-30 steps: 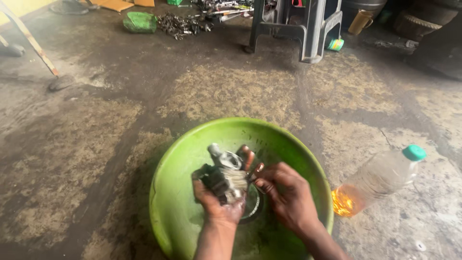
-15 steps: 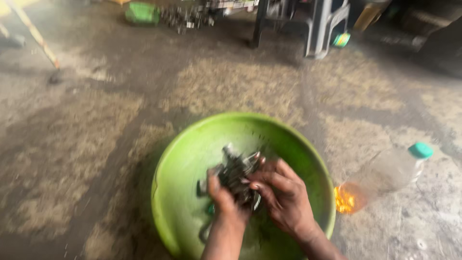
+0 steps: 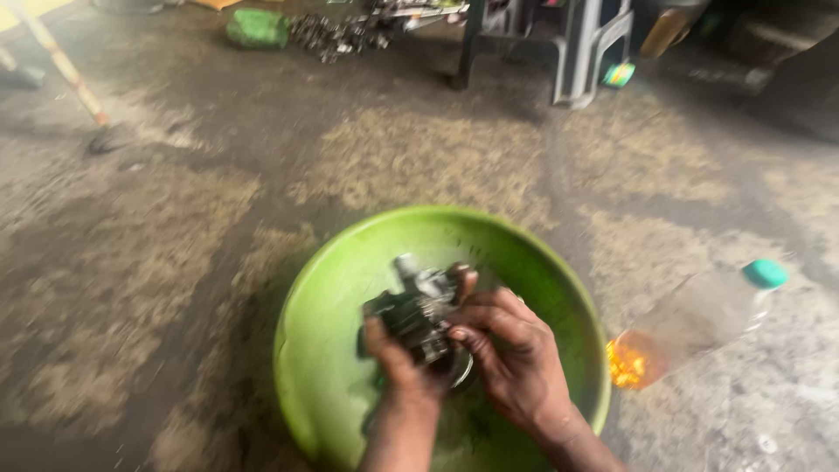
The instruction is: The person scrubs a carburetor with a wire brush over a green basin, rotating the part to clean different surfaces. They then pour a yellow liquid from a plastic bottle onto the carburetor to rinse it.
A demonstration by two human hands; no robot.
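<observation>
Since the earlier frame, both hands had turned the grimy metal part [image 3: 419,315] over the green basin [image 3: 323,323]. Left hand [image 3: 398,358] gripped it from below; right hand [image 3: 507,358] curled closed against it. Beside the basin lay a plastic bottle [image 3: 699,315].

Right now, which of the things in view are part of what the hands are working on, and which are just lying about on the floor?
In hand:
- grey metal engine part, held by the left hand and the right hand
- green basin under the hands

Lying about:
- clear plastic bottle with a teal cap, on its side
- grey plastic stool
- pile of metal scrap
- green bundle
</observation>
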